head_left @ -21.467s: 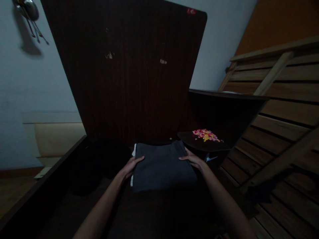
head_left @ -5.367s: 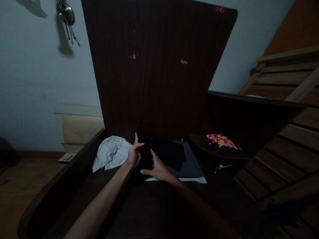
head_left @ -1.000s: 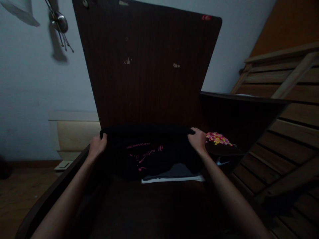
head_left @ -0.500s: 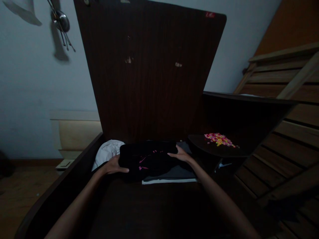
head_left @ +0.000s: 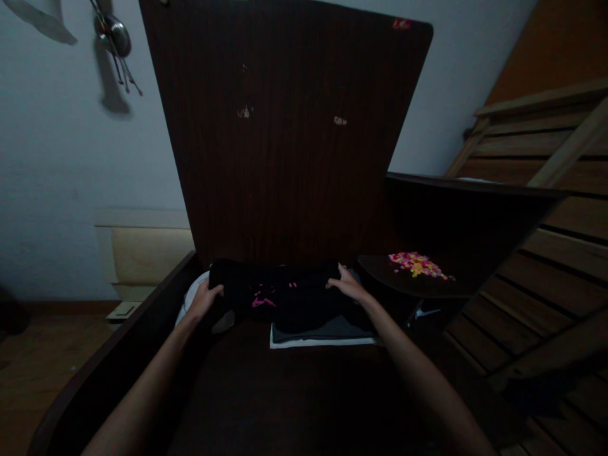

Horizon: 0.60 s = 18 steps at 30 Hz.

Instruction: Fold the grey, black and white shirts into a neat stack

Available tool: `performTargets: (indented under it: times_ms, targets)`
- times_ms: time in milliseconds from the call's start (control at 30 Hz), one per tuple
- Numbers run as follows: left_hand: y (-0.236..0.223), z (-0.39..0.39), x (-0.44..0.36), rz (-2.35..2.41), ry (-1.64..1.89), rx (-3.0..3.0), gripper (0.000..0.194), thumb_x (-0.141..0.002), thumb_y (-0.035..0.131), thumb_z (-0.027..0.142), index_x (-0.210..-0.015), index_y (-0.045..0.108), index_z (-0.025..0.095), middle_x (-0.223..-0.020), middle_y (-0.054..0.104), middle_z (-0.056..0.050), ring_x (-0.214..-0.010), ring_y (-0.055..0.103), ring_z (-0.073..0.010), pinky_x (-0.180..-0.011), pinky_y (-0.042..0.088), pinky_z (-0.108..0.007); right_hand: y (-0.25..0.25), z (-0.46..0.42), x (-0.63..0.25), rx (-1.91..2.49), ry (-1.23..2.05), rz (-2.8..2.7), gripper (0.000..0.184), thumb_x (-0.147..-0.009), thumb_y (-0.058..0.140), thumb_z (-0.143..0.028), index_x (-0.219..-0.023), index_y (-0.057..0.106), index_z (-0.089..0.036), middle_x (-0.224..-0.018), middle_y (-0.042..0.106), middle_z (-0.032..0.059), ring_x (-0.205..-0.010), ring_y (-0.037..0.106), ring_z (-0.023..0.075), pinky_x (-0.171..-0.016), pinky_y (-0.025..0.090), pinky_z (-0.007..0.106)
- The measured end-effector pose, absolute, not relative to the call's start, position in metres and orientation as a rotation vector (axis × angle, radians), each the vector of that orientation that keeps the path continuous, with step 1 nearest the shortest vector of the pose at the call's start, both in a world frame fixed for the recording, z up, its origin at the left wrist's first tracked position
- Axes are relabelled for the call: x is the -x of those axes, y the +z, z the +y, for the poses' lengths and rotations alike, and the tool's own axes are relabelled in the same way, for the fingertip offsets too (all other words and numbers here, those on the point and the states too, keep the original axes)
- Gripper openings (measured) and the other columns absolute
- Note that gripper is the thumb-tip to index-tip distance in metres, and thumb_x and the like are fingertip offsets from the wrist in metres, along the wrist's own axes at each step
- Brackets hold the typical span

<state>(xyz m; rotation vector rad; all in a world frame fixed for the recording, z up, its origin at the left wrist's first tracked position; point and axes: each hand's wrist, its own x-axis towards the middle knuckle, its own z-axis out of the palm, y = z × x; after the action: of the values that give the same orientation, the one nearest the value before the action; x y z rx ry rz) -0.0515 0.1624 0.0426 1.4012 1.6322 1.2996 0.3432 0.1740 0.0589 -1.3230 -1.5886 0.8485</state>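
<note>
The left hand [head_left: 202, 303] and right hand [head_left: 350, 286] each look closed, thumb against fingers, on one end of a black shirt [head_left: 304, 301] with pink print. An even pull on both ends should keep its edge straight; smoothing the slack first would likely stop creases. It looks soft and limp, its near edge wavy. It lies partly over a flat grey cloth [head_left: 344, 329], with a pale edge beneath, on the dark wooden desk [head_left: 266, 392]. A rumpled white cloth [head_left: 190, 296] sits by the left hand; small pink and yellow pieces [head_left: 418, 264] dot the rounded shelf at right.
</note>
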Motion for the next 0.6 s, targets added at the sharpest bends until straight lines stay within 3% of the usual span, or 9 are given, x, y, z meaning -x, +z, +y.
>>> performTargets:
  times_ms: [100,267,400,600]
  targets:
    - [0.064,0.157,0.068,1.409,1.374,-1.080,0.024,-0.046,0.051,0.030,-0.068,0.051,0.021,-0.057,0.055,0.003,-0.056,0.058,-0.0192,-0.053,0.052,-0.030,0.086,0.156,-0.346,1.297,1.068,-1.554,0.050,-0.059,0.064,-0.020,-0.108,0.060,-0.024,-0.105,0.069,0.0011,-0.096,0.062,0.0221,-0.081,0.051,0.031]
    - [0.092,0.137,0.081,1.272,1.168,-1.050,0.042,-0.046,0.063,0.031,-0.086,0.062,0.020,-0.074,0.069,-0.002,-0.070,0.067,-0.0254,-0.059,0.057,-0.034,0.117,0.134,-0.351,1.290,1.271,-1.592,0.036,-0.064,0.074,-0.034,-0.096,0.064,-0.021,-0.091,0.069,0.0014,-0.086,0.064,0.0199,-0.077,0.051,0.030]
    - [0.099,0.131,0.082,1.325,0.896,-1.271,0.056,-0.050,0.081,0.039,-0.100,0.064,0.020,-0.090,0.074,-0.004,-0.085,0.070,-0.0261,-0.073,0.058,-0.033,0.115,0.134,-0.366,1.363,1.118,-1.684,0.045,-0.069,0.072,-0.054,-0.094,0.068,-0.017,-0.096,0.071,0.0059,-0.088,0.064,0.0221,-0.081,0.050,0.035]
    - [0.088,0.147,0.098,1.646,0.902,-1.417,0.061,-0.059,0.074,0.060,-0.102,0.067,0.017,-0.095,0.074,-0.007,-0.088,0.070,-0.0273,-0.074,0.058,-0.032,0.089,0.153,-0.406,1.545,0.686,-1.550,0.043,-0.073,0.064,-0.058,-0.081,0.072,-0.016,-0.085,0.073,0.0070,-0.082,0.065,0.0238,-0.073,0.050,0.033]
